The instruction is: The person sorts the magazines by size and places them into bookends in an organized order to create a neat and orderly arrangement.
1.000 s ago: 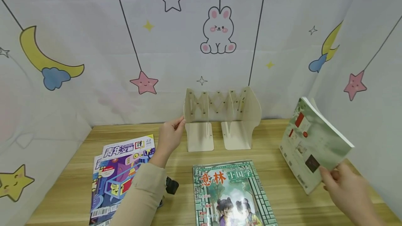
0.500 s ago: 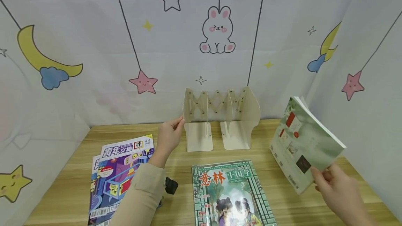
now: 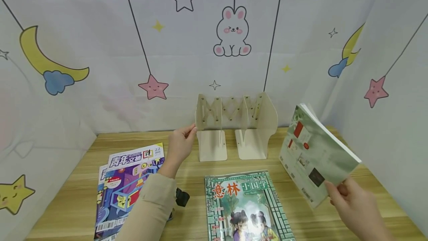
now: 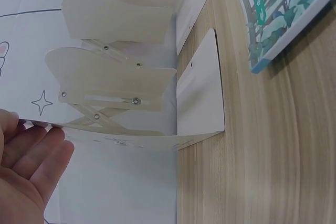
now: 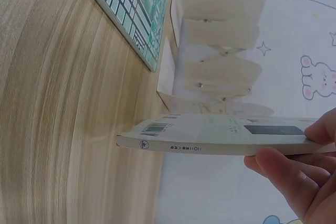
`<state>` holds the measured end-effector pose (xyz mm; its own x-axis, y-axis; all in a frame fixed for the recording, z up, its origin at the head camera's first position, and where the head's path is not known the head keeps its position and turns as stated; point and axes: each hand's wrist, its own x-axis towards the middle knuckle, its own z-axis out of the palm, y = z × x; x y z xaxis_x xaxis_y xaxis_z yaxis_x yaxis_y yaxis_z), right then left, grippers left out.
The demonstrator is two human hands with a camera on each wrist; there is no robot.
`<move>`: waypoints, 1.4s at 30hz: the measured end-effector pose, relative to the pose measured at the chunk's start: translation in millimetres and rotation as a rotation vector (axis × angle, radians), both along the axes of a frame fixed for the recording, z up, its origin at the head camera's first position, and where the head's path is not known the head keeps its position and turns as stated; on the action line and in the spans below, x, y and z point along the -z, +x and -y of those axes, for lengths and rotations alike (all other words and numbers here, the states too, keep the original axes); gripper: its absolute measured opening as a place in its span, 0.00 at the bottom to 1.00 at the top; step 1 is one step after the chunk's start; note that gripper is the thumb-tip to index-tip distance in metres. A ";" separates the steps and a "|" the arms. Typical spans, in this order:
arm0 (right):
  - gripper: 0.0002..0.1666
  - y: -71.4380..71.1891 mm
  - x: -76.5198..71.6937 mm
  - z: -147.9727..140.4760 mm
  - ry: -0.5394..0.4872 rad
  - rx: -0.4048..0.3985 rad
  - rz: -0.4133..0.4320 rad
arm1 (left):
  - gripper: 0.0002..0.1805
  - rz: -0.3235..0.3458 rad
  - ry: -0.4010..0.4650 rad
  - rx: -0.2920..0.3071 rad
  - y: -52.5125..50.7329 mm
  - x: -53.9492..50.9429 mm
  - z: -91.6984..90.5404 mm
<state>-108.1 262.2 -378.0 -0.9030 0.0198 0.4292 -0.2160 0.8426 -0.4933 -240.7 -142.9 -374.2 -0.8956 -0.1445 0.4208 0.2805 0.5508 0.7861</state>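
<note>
A cream folding bookend rack (image 3: 214, 148) stands at the back of the table, its upright plates spread apart. My left hand (image 3: 180, 148) pinches the front edge of its left end plate; the left wrist view shows that hand (image 4: 31, 166) with thumb and fingertips on the plate (image 4: 131, 141). To the right of the rack, my right hand (image 3: 356, 205) grips a pale green magazine (image 3: 311, 155) by its lower right part, holding it upright and tilted above the table. The right wrist view shows the magazine's spine (image 5: 210, 148) between thumb and fingers (image 5: 286, 174).
A green-bordered magazine (image 3: 247, 203) lies at the front middle of the wooden table (image 3: 190, 218). Overlapping purple and blue magazines (image 3: 127, 192) lie on the left, partly behind my left sleeve (image 3: 150, 205). A small black object (image 3: 182, 198) sits beside that sleeve. A patterned curtain (image 3: 187, 55) hangs behind.
My right hand has moved left with the pale green magazine, bringing it closer to the rack. My left hand stays at the rack's left plate.
</note>
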 end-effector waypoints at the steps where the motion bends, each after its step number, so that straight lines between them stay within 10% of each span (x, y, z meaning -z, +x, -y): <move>1: 0.09 0.5 -0.3 0.7 0.002 -0.001 0.003 | 0.15 0.006 0.000 0.002 0.1 0.0 0.2; 42: 0.15 -3.0 -6.7 56.9 -0.017 -0.229 -0.253 | 0.17 0.225 0.207 0.052 -1.1 -6.1 5.3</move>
<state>-111.1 205.3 -371.2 -0.7499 -0.1622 0.6414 -0.5158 0.7504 -0.4133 -241.8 -148.2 -368.2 -0.9713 -0.1581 0.1775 0.1103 0.3618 0.9257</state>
